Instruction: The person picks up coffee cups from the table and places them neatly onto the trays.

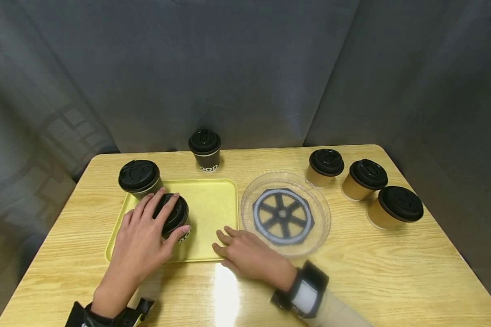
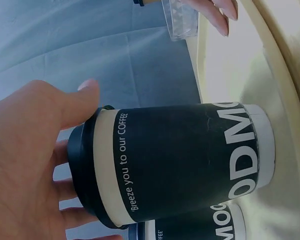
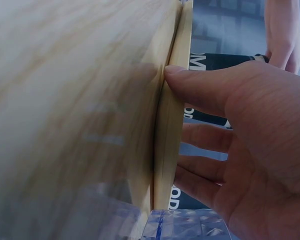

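My left hand [image 1: 141,240] holds a black paper cup [image 1: 177,219] by its black lid, with the thumb on one side and fingers across the other. That cup [image 2: 175,162] stands upright on the yellow tray [image 1: 212,209], its white lettering facing the wrist camera. Just behind it on the tray is another black lidded cup [image 1: 139,176]. At the tray's front right corner, my right hand [image 1: 247,254] has its fingers loosely spread. In the right wrist view its thumb touches the tray's rim [image 3: 169,125], and nothing is held in its palm.
A third black cup [image 1: 206,150] stands behind the tray. Right of the tray sits a round clear dish [image 1: 326,222] with a dark wheel-shaped pattern. Three brown cups with black lids, the nearest one [image 1: 386,211] among them, stand at the table's right. A grey curtain [image 1: 245,72] hangs behind.
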The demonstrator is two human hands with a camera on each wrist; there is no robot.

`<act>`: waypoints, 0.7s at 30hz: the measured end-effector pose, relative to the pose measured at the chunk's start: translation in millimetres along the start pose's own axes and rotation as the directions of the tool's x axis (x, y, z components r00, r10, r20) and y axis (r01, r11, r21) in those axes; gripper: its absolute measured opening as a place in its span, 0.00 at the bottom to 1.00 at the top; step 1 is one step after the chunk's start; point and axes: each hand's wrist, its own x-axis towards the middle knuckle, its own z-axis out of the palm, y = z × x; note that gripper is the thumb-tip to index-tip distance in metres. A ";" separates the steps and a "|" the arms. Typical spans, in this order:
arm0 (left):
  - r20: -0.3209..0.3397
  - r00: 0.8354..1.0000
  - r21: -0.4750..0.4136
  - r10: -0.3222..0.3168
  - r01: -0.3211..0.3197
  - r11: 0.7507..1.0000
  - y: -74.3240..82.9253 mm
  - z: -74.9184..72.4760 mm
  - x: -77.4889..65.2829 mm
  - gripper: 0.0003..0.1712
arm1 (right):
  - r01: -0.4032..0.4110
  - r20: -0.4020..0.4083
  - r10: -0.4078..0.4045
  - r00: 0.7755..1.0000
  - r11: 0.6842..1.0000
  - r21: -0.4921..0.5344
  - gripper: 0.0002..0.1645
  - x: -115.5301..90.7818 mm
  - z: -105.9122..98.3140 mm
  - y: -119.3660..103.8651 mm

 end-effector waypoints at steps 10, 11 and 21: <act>0.028 0.998 0.003 -0.049 0.049 0.999 -10.1 -10.2 -10.2 0.55 | -0.007 0.006 0.007 1.000 1.000 0.019 0.25 -0.6 -0.6 0.4; 0.031 0.998 0.010 -0.052 0.052 0.999 -11.1 -11.0 -11.3 0.56 | -0.009 0.008 0.009 1.000 1.000 0.021 0.25 -0.6 -0.6 0.3; 0.045 0.995 0.040 -0.084 0.082 0.996 -22.0 -17.8 -26.1 0.57 | -0.006 0.001 0.006 1.000 1.000 0.029 0.25 -0.7 0.4 0.0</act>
